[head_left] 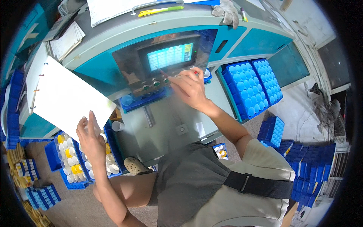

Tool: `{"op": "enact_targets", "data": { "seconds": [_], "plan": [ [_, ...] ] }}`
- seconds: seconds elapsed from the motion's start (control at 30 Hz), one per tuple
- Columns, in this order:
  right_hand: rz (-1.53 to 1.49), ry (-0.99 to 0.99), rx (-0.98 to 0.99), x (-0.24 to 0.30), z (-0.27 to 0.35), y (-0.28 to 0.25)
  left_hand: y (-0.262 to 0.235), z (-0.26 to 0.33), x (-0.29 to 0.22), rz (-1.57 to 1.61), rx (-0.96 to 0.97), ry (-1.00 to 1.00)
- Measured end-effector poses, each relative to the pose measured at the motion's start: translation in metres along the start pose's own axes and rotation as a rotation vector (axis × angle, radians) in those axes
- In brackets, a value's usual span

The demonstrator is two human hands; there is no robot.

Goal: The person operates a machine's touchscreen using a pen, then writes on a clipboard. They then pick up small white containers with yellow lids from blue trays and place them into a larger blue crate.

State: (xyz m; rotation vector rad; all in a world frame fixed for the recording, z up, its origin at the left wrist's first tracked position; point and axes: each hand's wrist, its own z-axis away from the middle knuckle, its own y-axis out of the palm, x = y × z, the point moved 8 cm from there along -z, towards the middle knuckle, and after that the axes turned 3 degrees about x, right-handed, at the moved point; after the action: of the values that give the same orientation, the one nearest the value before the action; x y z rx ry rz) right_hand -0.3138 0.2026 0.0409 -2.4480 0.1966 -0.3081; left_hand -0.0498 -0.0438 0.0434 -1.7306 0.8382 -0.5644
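Head view: a seated person works at a teal-and-grey machine (242, 38), both forearms rising from the lower edge. The right hand (191, 87), just right of centre, is closed in a pinch around a thin red-tipped pen (163, 73), whose point reaches toward 10 o'clock and meets the grey panel just below the lit screen (170, 55). A row of round knobs (155, 84) sits at 9 o'clock of that hand, just beside the pen tip.

The left hand (90, 138), at 8 o'clock of centre, grips the lower corner of a white sheet (66, 96) with the thumb laid flat on the paper and the fingers hidden beneath. The sheet tilts up toward 11 o'clock; small rings line its far left edge.

Under that hand stand blue trays (72, 184) of white- and yellow-capped bottles (70, 155). A small white cup (117, 125) lies at 2 o'clock of the hand, near the sheet's corner.

At 3 o'clock of the right hand, two blue racks (252, 87) of pale round caps lean against the machine. More blue racks (312, 160) are stacked on the floor at 4 o'clock.

On the desk top at 12 o'clock lie papers (109, 9), a yellow-green marker (160, 10) and a grey glove (227, 13). A black strap (259, 185) crosses the person's lap.
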Motion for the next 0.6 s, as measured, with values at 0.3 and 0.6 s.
{"op": "enact_targets", "data": {
  "seconds": [0.3, 0.6],
  "plan": [
    [-0.051, 0.044, -0.003, 0.0027, 0.0041, -0.0057, -0.0102, 0.0019, -0.0026, 0.073, -0.068, 0.058],
    [-0.058, 0.081, 0.027, 0.0008, 0.0078, -0.0063, -0.0111, 0.0005, -0.0039, 0.058, -0.068, 0.041]
  ]
}}
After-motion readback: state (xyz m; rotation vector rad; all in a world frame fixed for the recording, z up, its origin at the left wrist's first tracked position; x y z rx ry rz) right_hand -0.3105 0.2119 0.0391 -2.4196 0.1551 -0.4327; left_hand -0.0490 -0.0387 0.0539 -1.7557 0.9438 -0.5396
